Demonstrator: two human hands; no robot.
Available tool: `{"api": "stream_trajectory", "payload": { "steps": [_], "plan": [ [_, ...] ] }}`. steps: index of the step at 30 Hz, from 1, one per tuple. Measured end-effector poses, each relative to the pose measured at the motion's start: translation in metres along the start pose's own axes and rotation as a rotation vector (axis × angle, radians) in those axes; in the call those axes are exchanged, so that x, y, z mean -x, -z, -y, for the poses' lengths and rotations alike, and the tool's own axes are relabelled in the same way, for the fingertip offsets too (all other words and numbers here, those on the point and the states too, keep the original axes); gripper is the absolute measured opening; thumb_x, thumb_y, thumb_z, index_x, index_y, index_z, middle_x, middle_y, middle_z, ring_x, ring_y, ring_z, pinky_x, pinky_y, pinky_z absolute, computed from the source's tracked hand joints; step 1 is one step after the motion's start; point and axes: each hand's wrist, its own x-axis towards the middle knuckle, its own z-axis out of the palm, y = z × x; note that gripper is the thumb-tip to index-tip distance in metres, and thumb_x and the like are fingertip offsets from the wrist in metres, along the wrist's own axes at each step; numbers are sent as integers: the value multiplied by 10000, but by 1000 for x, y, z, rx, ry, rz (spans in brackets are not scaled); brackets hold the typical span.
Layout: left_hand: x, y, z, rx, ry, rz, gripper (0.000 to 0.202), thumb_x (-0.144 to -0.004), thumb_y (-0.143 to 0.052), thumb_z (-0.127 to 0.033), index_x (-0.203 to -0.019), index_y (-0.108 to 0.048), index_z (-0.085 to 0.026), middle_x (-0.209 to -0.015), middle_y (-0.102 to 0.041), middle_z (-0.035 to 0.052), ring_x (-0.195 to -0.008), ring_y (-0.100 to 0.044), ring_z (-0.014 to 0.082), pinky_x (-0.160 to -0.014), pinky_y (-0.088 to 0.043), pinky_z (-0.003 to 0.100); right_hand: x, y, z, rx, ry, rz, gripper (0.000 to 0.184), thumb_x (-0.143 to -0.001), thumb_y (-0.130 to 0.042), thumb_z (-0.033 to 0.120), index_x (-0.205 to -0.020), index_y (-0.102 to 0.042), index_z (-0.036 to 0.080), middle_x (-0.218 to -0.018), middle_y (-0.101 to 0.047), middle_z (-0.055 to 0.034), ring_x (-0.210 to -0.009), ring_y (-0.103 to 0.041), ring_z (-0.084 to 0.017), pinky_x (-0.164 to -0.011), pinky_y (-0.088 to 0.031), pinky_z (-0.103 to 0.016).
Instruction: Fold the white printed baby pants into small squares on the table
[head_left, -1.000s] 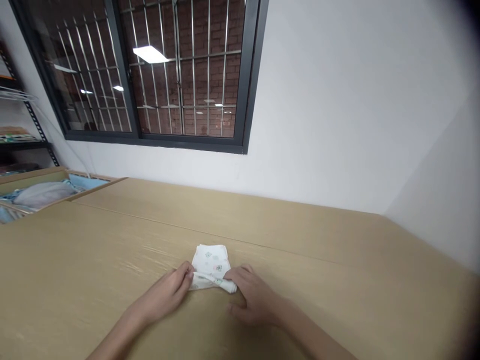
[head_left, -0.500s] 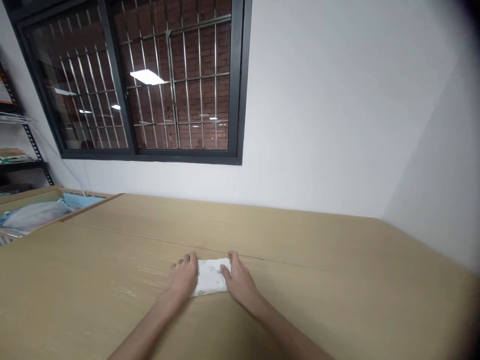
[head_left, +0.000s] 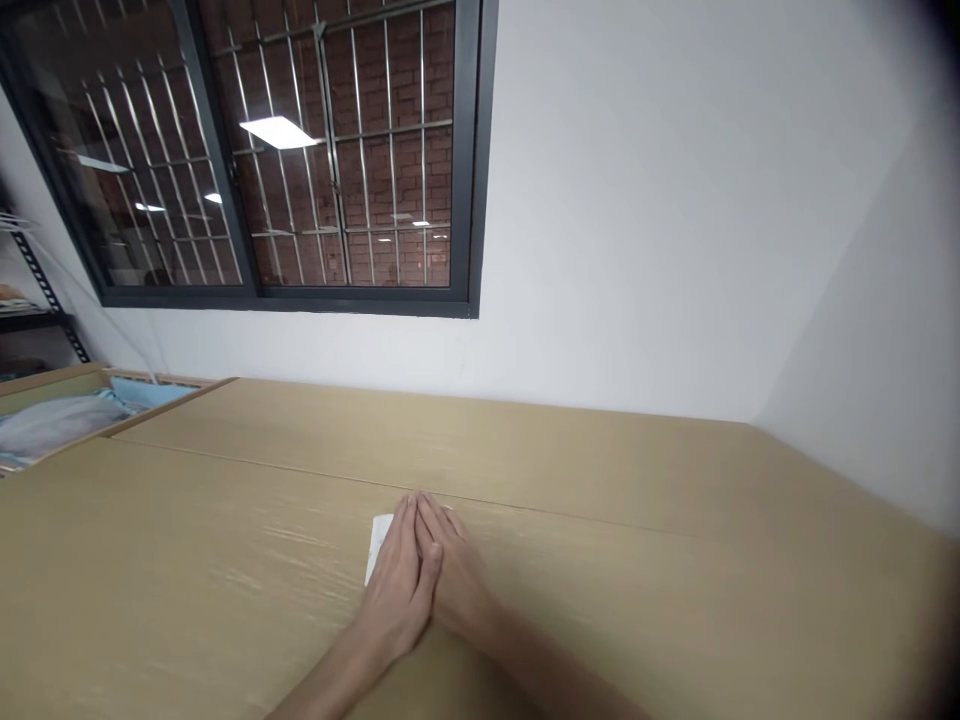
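Observation:
A small folded white cloth with a faint print [head_left: 376,540] lies on the wooden table [head_left: 637,560], almost wholly covered by my hands. My left hand [head_left: 397,580] lies flat on top of it, fingers stretched out and together. Beside it, touching, my right hand [head_left: 454,575] also presses flat on the cloth, fingers straight and pointing away from me. Only the cloth's left edge shows.
At the far left an open wooden box [head_left: 67,420] holds pale blue and grey fabric. A barred dark window [head_left: 285,160] sits above the table in the white wall, and a corner wall bounds the table on the right.
The cloth was folded over smaller. My hands went from holding its left and right sides to lying flat side by side on top of it. The camera has tilted slightly.

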Motion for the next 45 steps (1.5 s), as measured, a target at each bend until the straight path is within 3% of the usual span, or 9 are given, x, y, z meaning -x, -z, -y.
{"api": "stream_trajectory", "payload": {
  "steps": [3,8,15,19,25,32,36,41,45],
  "plan": [
    [5,-9,9,-116,-13,121,712,-1047,-246,-507,-1580,-120,-52,-1657,-166,203,-1548,-114,292,-1240,-227,556,3,-6,-7,-6,21,94,630,-999,-441,311,-1590,-289,153,-1627,-323,-133,-1518,-247,-280,-1246,-228,-495],
    [5,0,21,-312,-61,194,744,-1038,-232,-550,-1568,-180,-31,-1647,-187,197,-1546,-110,289,-1250,-189,548,6,-3,-14,-16,-20,101,538,-1046,-358,305,-1566,-350,168,-1615,-350,-107,-1518,-259,-249,-1248,-224,-502],
    [7,1,41,-521,-43,68,820,-1016,-277,-598,-1533,-241,38,-1614,-232,269,-1529,-179,343,-1224,-259,539,14,2,-26,22,-73,99,566,-1059,-307,331,-1567,-320,81,-1622,-314,-156,-1516,-263,-269,-1231,-268,-492],
    [5,15,42,-585,-172,-43,783,-1005,-382,-540,-1502,-290,59,-1593,-268,305,-1514,-210,397,-1200,-286,563,14,6,-24,28,-58,16,615,-1056,-330,386,-1577,-270,64,-1633,-280,-187,-1522,-229,-304,-1218,-262,-519],
    [0,48,21,-461,-252,139,377,-979,-419,-290,-1275,-554,-99,-1248,-661,174,-1165,-620,303,-1034,-467,509,6,31,-12,-130,37,33,605,-969,-521,498,-1450,-452,139,-1395,-578,-172,-1256,-521,-319,-1093,-375,-491],
    [-3,46,34,-379,-247,113,501,-806,-604,-231,-1289,-544,-114,-1287,-645,185,-1194,-603,349,-1038,-458,530,5,32,-32,-250,48,127,677,-785,-600,195,-1443,-446,157,-1400,-589,-137,-1270,-521,-296,-1098,-344,-449],
    [-10,46,40,-334,-233,79,409,-826,-502,-104,-1224,-582,-152,-1211,-684,138,-1143,-625,301,-1022,-465,482,3,24,-45,-327,-28,77,536,-877,-453,104,-1408,-481,175,-1416,-589,-122,-1308,-512,-262,-1103,-346,-437],
    [-15,57,30,-268,-180,-6,288,-985,-379,-245,-1138,-613,-176,-1160,-668,140,-1083,-611,318,-947,-471,510,-7,37,-42,-597,-210,-48,446,-894,-545,192,-1332,-461,200,-1177,-681,-104,-1097,-625,-267,-954,-471,-439],
    [-10,61,13,76,23,55,318,-1021,-387,-445,-1149,-555,-206,-1011,-707,78,-877,-672,235,-744,-526,355,-17,61,-36,-1003,-418,-55,502,-892,-616,322,-1328,-384,230,-1071,-664,-60,-864,-668,-213,-738,-528,-346]
  ]
}}
